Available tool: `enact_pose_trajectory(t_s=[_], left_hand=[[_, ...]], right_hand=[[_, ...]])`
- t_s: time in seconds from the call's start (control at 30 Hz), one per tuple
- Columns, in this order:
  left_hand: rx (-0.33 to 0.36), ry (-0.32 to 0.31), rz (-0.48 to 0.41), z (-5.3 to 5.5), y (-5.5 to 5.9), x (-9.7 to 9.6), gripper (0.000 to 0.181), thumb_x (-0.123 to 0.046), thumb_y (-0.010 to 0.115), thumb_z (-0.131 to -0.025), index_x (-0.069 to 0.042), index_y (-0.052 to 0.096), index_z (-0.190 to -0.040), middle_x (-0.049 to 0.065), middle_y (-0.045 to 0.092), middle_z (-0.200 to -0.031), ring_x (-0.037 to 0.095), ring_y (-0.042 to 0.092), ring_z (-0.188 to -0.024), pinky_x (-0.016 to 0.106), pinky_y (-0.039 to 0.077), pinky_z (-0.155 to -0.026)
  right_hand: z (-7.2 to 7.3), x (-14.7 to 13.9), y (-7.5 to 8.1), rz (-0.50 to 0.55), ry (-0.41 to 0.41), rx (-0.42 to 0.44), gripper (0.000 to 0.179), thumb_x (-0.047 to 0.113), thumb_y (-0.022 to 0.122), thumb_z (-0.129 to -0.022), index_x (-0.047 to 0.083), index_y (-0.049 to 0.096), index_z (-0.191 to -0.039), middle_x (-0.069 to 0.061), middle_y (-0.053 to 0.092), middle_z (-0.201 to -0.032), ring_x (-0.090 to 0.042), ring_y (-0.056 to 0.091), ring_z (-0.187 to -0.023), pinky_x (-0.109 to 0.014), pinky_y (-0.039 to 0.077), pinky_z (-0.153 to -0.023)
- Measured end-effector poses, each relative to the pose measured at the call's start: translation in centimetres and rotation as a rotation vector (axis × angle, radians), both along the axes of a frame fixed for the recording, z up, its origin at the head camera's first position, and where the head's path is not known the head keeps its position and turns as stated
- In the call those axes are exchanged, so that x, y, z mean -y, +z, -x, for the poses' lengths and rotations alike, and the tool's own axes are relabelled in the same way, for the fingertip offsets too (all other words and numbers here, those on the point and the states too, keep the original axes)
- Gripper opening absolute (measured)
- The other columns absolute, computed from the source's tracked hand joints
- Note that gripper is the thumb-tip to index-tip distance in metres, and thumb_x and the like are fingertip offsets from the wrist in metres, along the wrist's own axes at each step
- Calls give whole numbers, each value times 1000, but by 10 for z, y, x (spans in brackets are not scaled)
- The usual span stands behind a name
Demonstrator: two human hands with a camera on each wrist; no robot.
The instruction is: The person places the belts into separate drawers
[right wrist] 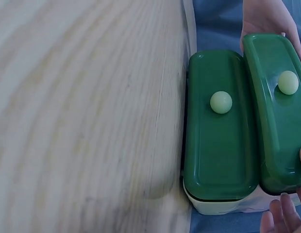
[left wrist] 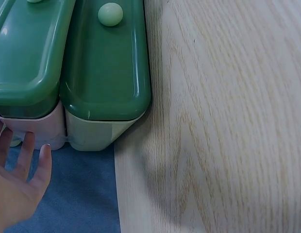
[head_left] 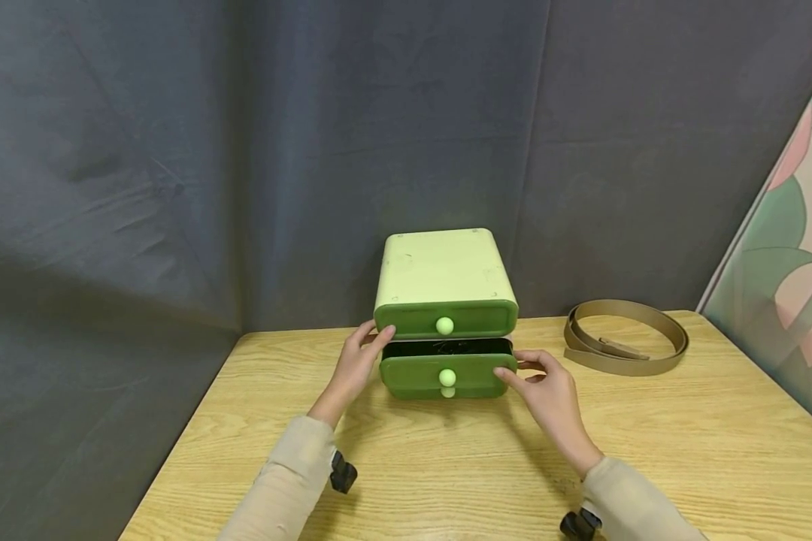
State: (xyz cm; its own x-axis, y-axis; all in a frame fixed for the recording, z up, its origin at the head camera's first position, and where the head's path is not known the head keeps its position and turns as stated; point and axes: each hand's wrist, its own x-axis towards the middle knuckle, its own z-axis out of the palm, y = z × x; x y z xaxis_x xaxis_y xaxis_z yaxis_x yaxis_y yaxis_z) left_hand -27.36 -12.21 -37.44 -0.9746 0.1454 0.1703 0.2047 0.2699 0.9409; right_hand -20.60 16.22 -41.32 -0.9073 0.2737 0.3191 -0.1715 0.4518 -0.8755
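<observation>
A small drawer box (head_left: 446, 267) with a pale green top stands at the table's back. Its top drawer (head_left: 406, 321) is closed. Below it, the middle drawer (head_left: 413, 370) is pulled partway out, leaving a dark gap behind its green front. Closed beneath, the bottom drawer (right wrist: 221, 150) shows in both wrist views. My left hand (head_left: 355, 368) holds the box's left side, thumb at the top drawer's lower corner and fingers (left wrist: 28, 150) along the side. My right hand (head_left: 555, 398) grips the middle drawer's right end, thumb on the front, fingers round the side.
A brown belt (head_left: 670, 349) lies coiled on the wooden table (head_left: 446, 481) to the right. Behind the box hangs a dark grey curtain (head_left: 406, 135). On the far right stands a floral panel (head_left: 798, 255).
</observation>
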Motion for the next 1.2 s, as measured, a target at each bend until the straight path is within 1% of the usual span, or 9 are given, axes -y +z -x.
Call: enact_pose_trajectory(t_s=[0.1,0.17,0.2,0.3,0.57,0.77,1.0,1.2], left_hand=[[3,-9,7,-11,12,-3,54,-33,56,-102,-2,46,-146,20,45,-144,37,47,-126,53,40,-103],[-7,-14,12,-19,20,-5,53,-32,55,-102,-1,47,-145,21,46,-143,37,47,-126,53,40,-103],[-9,-15,13,-22,22,-5,53,-32,55,-102,0,47,-145,21,46,-143,37,47,-126,53,40,-103],[-16,-16,8,-24,25,-7,53,-32,55,-103,-1,47,-145,21,45,-144,37,47,-127,53,40,-102],[-27,-6,-17,-22,24,-8,51,-31,57,-102,0,50,-142,20,48,-141,37,48,-125,51,42,-101],[-29,4,-25,-22,23,-8,50,-31,57,-102,-1,51,-142,20,49,-141,35,48,-125,50,42,-100],[-29,20,-37,-22,19,-8,51,-31,56,-102,-1,50,-142,21,49,-140,35,47,-125,50,43,-100],[-38,21,-50,-22,17,-9,49,-29,56,-102,0,51,-141,21,50,-138,34,48,-123,50,43,-99]], right_hand=[[3,0,-1,16,-14,-7,39,23,82,-84,1,67,-112,-13,67,-116,-28,63,-96,-19,49,-70],[4,-1,-1,26,-21,-2,39,24,82,-84,0,67,-111,-13,67,-115,-28,63,-99,-19,49,-69],[5,-1,0,34,-24,-2,39,24,82,-84,0,67,-111,-14,67,-115,-28,63,-99,-19,49,-68],[8,-1,0,44,-35,0,38,24,82,-84,0,66,-110,-14,66,-113,-28,62,-100,-19,49,-68],[13,-3,1,45,-64,-1,36,26,83,-83,2,67,-104,-14,68,-101,-27,62,-93,-21,48,-66],[15,-2,1,38,-75,8,36,27,83,-83,2,66,-102,-14,68,-100,-25,61,-93,-20,47,-67],[19,2,2,50,-59,21,36,24,83,-83,1,63,-102,-15,66,-102,-26,61,-92,-20,46,-66],[23,2,1,46,-62,8,34,22,82,-84,1,62,-101,-15,66,-102,-25,62,-92,-19,46,-67]])
